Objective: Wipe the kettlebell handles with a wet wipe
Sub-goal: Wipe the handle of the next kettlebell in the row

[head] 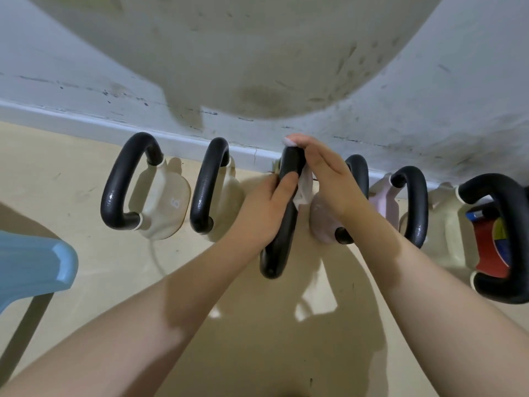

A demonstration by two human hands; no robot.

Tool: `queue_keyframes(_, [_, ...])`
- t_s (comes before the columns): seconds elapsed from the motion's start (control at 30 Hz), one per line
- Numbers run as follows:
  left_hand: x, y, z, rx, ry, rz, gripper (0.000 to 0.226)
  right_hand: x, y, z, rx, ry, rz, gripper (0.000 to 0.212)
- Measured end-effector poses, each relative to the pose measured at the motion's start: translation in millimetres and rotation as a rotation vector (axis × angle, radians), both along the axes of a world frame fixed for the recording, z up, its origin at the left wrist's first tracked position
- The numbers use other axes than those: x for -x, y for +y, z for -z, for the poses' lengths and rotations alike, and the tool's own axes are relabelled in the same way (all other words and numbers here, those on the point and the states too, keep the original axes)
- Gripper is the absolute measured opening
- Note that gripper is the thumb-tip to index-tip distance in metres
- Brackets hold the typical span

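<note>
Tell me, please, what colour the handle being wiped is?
Glossy black handle, seen best in the head view.

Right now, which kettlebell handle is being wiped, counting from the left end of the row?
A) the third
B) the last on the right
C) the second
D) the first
A: the right hand presses the white wet wipe against the third handle while the left hand grips it; the first handle and second handle stand untouched.
</note>
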State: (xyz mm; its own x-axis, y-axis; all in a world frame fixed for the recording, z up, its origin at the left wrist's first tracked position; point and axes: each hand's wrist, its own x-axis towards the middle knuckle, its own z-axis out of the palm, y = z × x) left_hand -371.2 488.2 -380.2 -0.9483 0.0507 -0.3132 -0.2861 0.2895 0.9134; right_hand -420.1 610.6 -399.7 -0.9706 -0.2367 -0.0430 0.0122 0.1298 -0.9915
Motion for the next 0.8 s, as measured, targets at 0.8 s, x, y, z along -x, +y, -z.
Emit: queue_keyframes(0.8, [-49, 0, 8, -0.007, 0.153, 0.2, 0.006, -50, 12, -22, -0.516, 0.326, -0.135, 0.042])
